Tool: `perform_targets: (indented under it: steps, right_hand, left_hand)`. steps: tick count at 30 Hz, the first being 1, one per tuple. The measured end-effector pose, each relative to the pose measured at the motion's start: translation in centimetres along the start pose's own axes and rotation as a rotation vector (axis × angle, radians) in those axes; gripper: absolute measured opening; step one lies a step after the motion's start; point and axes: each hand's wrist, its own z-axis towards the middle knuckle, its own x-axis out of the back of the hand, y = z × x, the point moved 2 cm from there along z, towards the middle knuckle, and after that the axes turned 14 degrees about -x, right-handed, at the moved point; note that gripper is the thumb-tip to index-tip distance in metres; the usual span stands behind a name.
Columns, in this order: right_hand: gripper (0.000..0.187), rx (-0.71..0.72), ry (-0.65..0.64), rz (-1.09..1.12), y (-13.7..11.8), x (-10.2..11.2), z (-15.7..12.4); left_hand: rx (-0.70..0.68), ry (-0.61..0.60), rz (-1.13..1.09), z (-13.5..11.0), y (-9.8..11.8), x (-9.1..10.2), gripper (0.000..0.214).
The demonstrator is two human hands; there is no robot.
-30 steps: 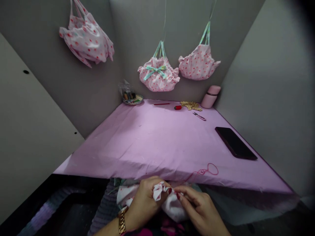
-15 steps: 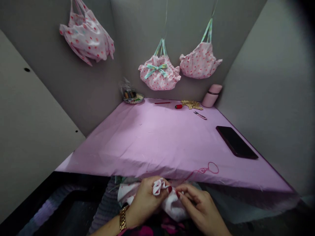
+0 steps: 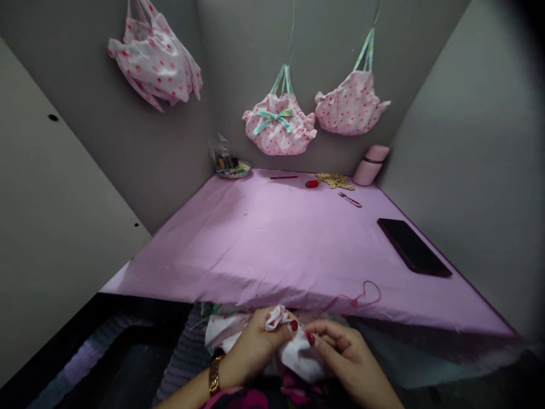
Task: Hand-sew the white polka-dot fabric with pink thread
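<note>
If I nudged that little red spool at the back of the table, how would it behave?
The red spool would probably roll, since it looks rounded and lies on its side. Creases in the purple cloth covering the table might slow it. It is likely light to lift, being so small.

Dim light, soft shadows, dark upper-right corner

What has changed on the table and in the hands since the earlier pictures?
The pink thread near the table's front edge has changed shape: its round loop is now more angular. The left hand still holds the pale cloth, the right hand still at it. The phone, snips and red spool stayed in place.
</note>
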Motion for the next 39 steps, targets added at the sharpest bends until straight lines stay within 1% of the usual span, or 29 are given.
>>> perform_targets:
  steps: [3,7,12,15,21,23,25,27,30,32,36,38,39]
  right_hand:
    - [0.027,-0.014,-0.014,0.046,-0.3,0.0,-0.1]
    - [0.024,-0.008,-0.033,0.070,-0.4,0.1,0.0]
    - [0.025,-0.031,-0.084,0.112,0.4,0.0,0.4]
    - [0.029,-0.023,-0.085,0.099,0.7,-0.2,0.6]
    - [0.031,0.117,0.012,-0.174,0.1,-0.4,0.5]
    - [0.029,0.151,-0.006,-0.194,0.0,-0.7,0.4]
    - [0.028,0.169,-0.020,-0.159,-0.1,-1.1,0.5]
    - [0.027,0.186,-0.001,-0.165,-0.2,-1.4,0.5]
    - [0.022,0.218,0.048,-0.288,-0.5,-1.6,0.6]
    - [0.018,0.253,0.072,-0.385,-0.8,-1.5,0.6]
    - [0.021,0.387,0.118,-0.555,-1.3,-1.1,0.6]
    - [0.020,0.484,0.197,-0.561,-1.5,-1.0,0.5]
    - [0.017,0.523,0.239,-0.518,-1.7,-0.9,0.4]
  left_hand:
    - [0.006,0.005,-0.035,0.0,-0.1,0.0,0.021]
    - [0.002,-0.023,-0.049,-0.2,0.0,-0.1,0.023]
    - [0.016,-0.081,-0.067,-0.3,0.2,-0.2,0.027]
    - [0.031,-0.085,-0.099,-0.4,0.1,-0.2,0.031]
    - [0.045,-0.049,-0.148,-0.3,-1.2,-0.2,0.031]
    - [0.051,-0.019,-0.153,-0.3,-1.6,-0.2,0.031]
    - [0.060,-0.010,-0.173,-0.2,-1.8,-0.3,0.031]
    - [0.065,-0.018,-0.213,-0.2,-1.8,-0.6,0.031]
    - [0.059,-0.021,-0.234,-0.1,-1.6,-0.8,0.033]
    - [0.046,-0.003,-0.194,-0.1,-1.6,-0.7,0.033]
    - [0.011,0.042,-0.090,0.0,-1.8,-0.3,0.031]
    - [-0.007,0.050,-0.058,0.1,-1.9,-0.2,0.030]
    - [-0.012,0.054,-0.042,0.1,-1.9,-0.1,0.030]
